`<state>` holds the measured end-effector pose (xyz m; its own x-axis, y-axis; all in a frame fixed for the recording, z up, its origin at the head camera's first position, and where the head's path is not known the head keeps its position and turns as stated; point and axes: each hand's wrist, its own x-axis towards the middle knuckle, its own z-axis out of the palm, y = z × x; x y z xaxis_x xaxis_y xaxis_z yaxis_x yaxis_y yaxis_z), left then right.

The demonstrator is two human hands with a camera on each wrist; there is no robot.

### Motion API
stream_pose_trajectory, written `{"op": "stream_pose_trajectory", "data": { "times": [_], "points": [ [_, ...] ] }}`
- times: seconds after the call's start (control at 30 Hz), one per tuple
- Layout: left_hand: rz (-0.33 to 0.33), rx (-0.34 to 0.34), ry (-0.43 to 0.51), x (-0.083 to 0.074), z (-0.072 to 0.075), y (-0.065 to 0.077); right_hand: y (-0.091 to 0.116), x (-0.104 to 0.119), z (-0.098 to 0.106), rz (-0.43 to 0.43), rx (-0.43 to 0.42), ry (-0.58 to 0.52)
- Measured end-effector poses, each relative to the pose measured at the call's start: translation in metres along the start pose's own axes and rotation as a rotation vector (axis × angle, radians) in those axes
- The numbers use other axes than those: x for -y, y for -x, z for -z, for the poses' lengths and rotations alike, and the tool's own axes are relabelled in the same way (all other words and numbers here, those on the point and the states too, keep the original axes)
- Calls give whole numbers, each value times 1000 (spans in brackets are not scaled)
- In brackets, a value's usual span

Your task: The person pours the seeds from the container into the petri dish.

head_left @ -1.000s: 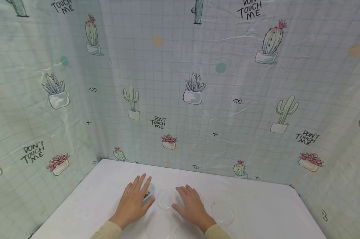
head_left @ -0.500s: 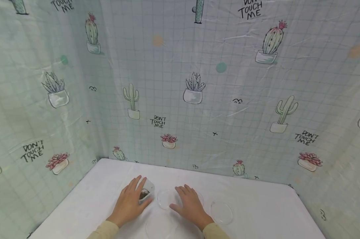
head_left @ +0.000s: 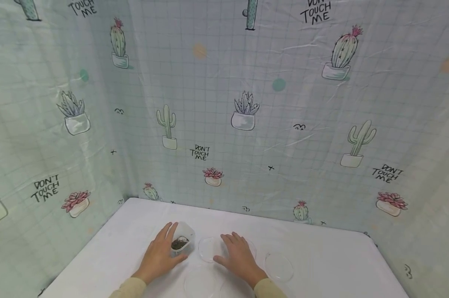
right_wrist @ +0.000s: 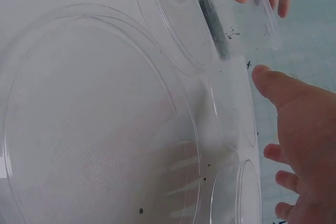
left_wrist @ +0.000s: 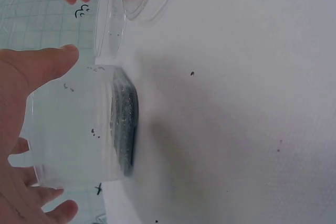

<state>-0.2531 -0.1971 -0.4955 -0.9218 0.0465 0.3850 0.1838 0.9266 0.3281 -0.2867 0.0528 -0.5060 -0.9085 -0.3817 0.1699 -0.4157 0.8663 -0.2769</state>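
Note:
A clear plastic container [head_left: 188, 236] with dark, grainy bits [head_left: 179, 243] at its bottom stands upright on the table. Around its near left side is my left hand [head_left: 157, 253], thumb on one side and loosely spread fingers on the other. The left wrist view shows the thumb [left_wrist: 52, 64] extended along the container [left_wrist: 73, 129], its tip free. My right hand [head_left: 239, 257] hovers with fingers relaxed above clear round dishes, holding nothing. In the right wrist view a large clear round dish [right_wrist: 100, 114] lies below that hand [right_wrist: 310, 135].
Several clear round dishes or lids lie about, one [head_left: 278, 267] right of my right hand and another [head_left: 200, 283] between my forearms. A few dark specks [left_wrist: 192, 73] dot the white table [head_left: 340, 265]. A cactus-printed curtain [head_left: 224, 82] surrounds its back and sides.
My left hand has drawn back to the left and nearer, from over the container to its side, so more of the container and its dark contents shows. My right hand has hardly moved.

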Motion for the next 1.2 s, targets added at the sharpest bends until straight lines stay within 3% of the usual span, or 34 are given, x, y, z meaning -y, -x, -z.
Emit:
{"op": "stream_pose_trajectory", "data": {
  "times": [0.13,0.33,0.47,1.2],
  "points": [
    [21,-2,71,4,-4,1,0,-1,-1,6,4,-1],
    [94,79,169,9,-8,2,-1,-2,-2,6,17,-22],
    [130,92,207,10,-9,1,-4,-3,-4,11,13,-27],
    [217,121,289,14,-13,0,-12,-11,-14,20,13,34]
  ]
}}
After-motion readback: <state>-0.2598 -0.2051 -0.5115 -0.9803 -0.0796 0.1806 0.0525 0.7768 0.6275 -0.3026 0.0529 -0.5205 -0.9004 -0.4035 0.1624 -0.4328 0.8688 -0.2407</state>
